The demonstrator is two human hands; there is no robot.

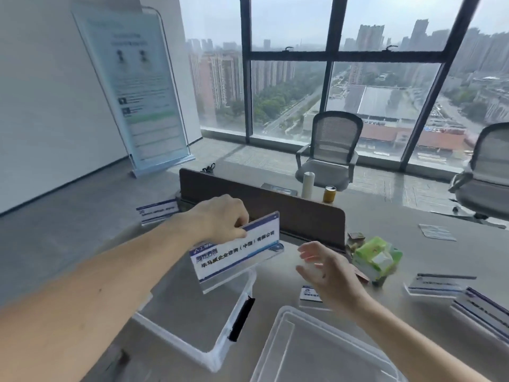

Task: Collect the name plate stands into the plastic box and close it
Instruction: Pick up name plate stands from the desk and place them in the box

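Down at the near edge of the desk (385,224), the clear plastic box (192,323) is sitting open with a black latch on its right rim, and its see-through lid (316,351) is lying just to the right of it. Over the box, the left hand (220,219) is pinching the top edge of a name plate stand (237,249) with a white card, blue banding and black print, holding it tilted in the air above the box opening. Next to it the right hand (327,271) is hanging open with the fingers spread, not touching anything, and a small stand (311,295) is lying on the desk partly behind it. Off to the right, two more stands (438,285) are sitting near the desk edge, and another one (158,210) is standing far left. A green packet (377,257) is sitting past the right hand by the brown divider (261,205). Further back, a yellow can (329,194) and a white bottle (308,185) are standing behind the divider, with mesh chairs (330,150) and big windows (344,64) beyond.
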